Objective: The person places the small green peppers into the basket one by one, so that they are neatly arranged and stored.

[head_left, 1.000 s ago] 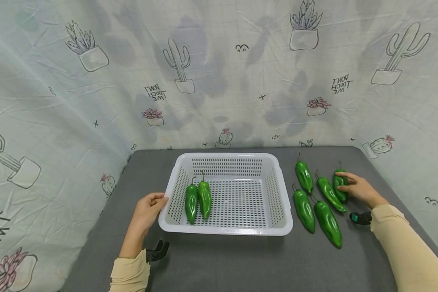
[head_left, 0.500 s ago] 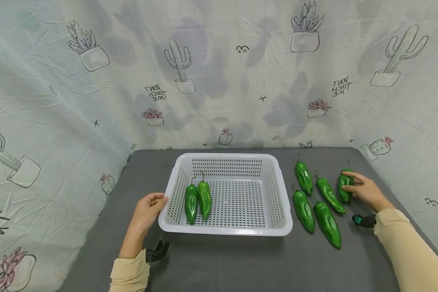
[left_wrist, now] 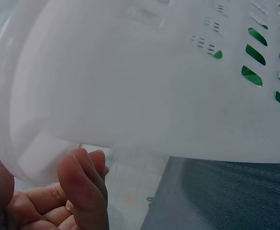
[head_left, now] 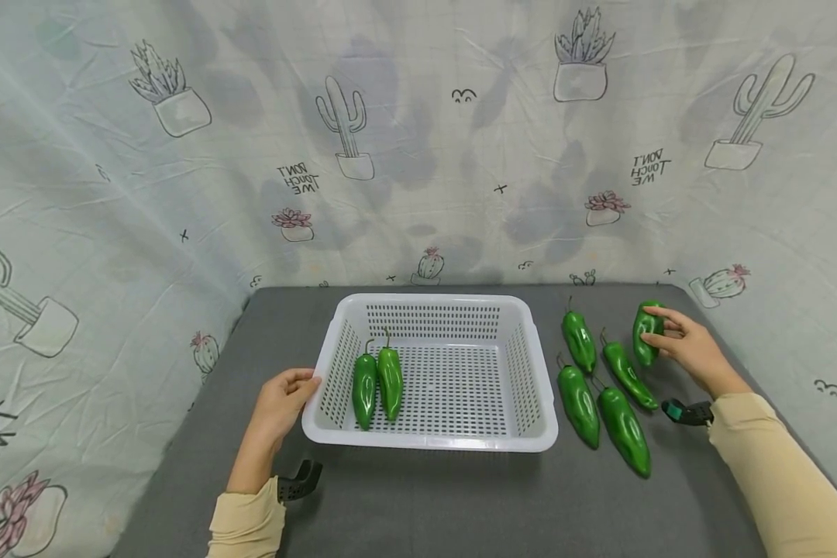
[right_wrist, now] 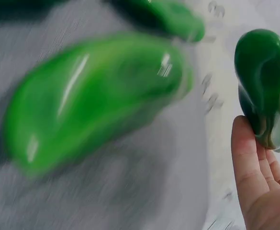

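Observation:
My left hand (head_left: 284, 403) grips the left rim of a white perforated plastic basket (head_left: 432, 442); in the left wrist view its fingers (left_wrist: 82, 187) curl at the rim. Inside the basket, toward its left, lie two green peppers, one (head_left: 365, 391) beside the other (head_left: 390, 384). At the far right my right hand (head_left: 690, 353) pinches a glossy green pepper (head_left: 647, 333) between thumb and fingers. The right wrist view shows this held pepper (right_wrist: 260, 72) upright, with a blurred pepper (right_wrist: 96, 100) on the table nearer that camera.
Several more green peppers lie on the grey table (head_left: 418, 504) between basket and right hand, among them one at the back (head_left: 579, 341), a slimmer one (head_left: 629, 374) and one in front (head_left: 624, 430). A cactus-print cloth (head_left: 418, 139) hangs behind.
My right hand first shifts right with the pepper, then up and back to the left; the pepper now sits higher in the head view. My left hand stays on the basket rim.

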### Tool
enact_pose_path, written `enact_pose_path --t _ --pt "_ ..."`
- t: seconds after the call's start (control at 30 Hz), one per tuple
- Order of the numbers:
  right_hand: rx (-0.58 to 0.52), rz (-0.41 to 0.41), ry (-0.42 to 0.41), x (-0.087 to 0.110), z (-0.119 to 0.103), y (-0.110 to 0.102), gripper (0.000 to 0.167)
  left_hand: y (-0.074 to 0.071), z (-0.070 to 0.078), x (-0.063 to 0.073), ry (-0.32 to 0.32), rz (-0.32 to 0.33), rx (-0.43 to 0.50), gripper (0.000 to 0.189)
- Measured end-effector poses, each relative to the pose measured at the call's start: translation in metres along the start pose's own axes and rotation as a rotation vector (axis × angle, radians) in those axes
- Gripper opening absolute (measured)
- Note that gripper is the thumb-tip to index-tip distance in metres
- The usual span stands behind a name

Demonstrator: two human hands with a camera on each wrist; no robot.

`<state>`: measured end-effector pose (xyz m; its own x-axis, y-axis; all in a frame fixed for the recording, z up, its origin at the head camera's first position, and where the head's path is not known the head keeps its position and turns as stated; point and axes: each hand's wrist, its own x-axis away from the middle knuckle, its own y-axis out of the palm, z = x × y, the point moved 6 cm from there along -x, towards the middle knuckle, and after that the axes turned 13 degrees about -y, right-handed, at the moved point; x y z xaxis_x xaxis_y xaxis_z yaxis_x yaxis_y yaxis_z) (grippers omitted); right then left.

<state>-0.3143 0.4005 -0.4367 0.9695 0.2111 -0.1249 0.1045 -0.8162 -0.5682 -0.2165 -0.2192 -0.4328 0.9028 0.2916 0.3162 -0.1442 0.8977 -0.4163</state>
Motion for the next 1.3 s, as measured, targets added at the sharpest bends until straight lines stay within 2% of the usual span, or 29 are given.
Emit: enact_pose_path --t 0.3,0.73,1.03,1.3 --pt "0.023 -0.060 -0.088 -0.020 -0.052 0.022 0.066 0.000 -0.001 0.000 -0.002 0.002 0.004 0.032" --pt "-0.072 -0.149 -0.211 -0.039 -0.125 0.067 0.058 0.001 -0.003 -0.002 0.003 0.017 -0.008 0.033" --pt "-0.096 -0.204 -0.270 -0.048 -0.154 0.102 0.055 0.002 -0.003 -0.001 -0.003 0.015 -0.020 0.032" --pt "-0.180 -0.249 -0.314 -0.054 -0.176 0.134 0.055 0.001 -0.003 -0.002 -0.004 0.014 -0.016 0.032"
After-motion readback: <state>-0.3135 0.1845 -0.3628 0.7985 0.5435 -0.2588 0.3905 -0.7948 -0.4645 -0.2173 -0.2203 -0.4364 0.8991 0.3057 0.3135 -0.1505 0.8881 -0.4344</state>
